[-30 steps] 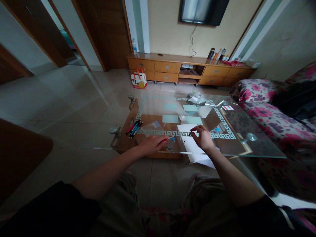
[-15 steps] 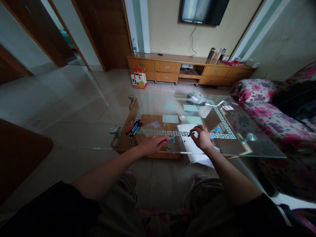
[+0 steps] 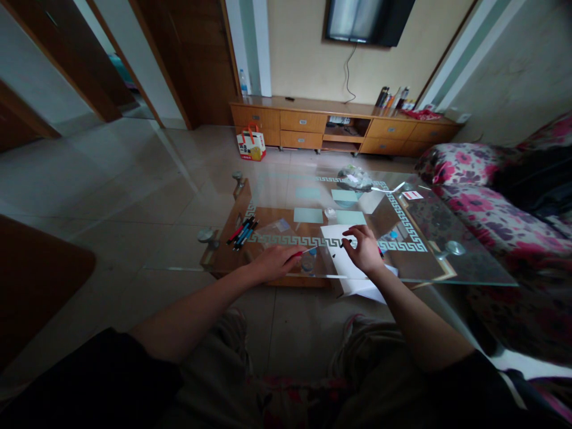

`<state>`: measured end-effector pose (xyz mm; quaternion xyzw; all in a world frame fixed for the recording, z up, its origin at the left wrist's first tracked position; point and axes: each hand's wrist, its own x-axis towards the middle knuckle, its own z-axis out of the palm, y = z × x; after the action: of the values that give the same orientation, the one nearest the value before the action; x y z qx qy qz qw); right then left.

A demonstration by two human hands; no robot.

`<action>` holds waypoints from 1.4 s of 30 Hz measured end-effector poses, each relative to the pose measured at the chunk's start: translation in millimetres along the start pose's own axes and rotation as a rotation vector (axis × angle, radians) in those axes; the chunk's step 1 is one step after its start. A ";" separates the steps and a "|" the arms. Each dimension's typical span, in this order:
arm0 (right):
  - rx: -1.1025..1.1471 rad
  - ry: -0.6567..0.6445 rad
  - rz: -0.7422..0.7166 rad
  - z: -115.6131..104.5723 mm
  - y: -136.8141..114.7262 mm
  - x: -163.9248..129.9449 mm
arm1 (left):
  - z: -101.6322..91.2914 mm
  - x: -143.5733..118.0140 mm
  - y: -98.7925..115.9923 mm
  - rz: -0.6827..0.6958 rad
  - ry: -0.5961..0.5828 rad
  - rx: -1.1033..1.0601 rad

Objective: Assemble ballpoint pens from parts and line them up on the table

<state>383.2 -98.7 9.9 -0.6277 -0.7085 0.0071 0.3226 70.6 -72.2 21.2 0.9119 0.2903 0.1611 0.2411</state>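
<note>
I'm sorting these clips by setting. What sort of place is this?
Most likely a home living room. A flat TV hangs on the wall above a long wooden cabinet, a floral sofa stands at the right, and the person's hands work at a low glass coffee table.

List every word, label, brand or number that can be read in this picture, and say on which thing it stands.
No text can be read.
Red and white paper carrier bag on the floor: print, too blurred.
Small white card with a red band on the glass table: marks, too small.
White sheet of paper under the right hand: only dark marks.
</note>
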 end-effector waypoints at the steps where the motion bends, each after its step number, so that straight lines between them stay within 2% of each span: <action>1: 0.036 0.020 -0.010 -2.1 -7.6 0.4 | 0.0 0.1 0.1 0.000 0.001 0.003; 4: 0.172 0.023 -0.031 -8.1 -34.4 0.2 | 0.5 0.5 -0.3 0.004 0.007 0.010; 7: 0.313 -0.084 -0.069 -10.4 -57.1 -3.1 | 0.9 1.0 -0.6 0.014 0.007 0.004; 12: 0.430 -0.188 -0.116 -5.8 -70.6 -10.0 | 2.0 1.8 -0.6 0.040 -0.004 -0.031; 21: 0.439 -0.247 -0.125 -1.5 -70.3 -12.7 | 5.7 1.6 -4.2 0.044 -0.009 -0.003; 34: 0.417 -0.213 -0.114 -4.1 -63.3 -9.4 | 5.0 1.6 -4.7 0.041 -0.019 -0.003; 38: 0.342 -0.147 -0.071 -15.0 -51.8 -3.9 | 1.3 0.8 -1.6 0.034 -0.004 -0.009; 42: 0.115 -0.089 -0.112 -23.9 -29.9 -0.4 | 0.5 0.3 -0.6 0.034 -0.015 -0.013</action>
<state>367.9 -114.9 41.0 -0.5666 -0.7544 0.0578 0.3263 70.8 -71.7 20.6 0.9162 0.2720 0.1603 0.2466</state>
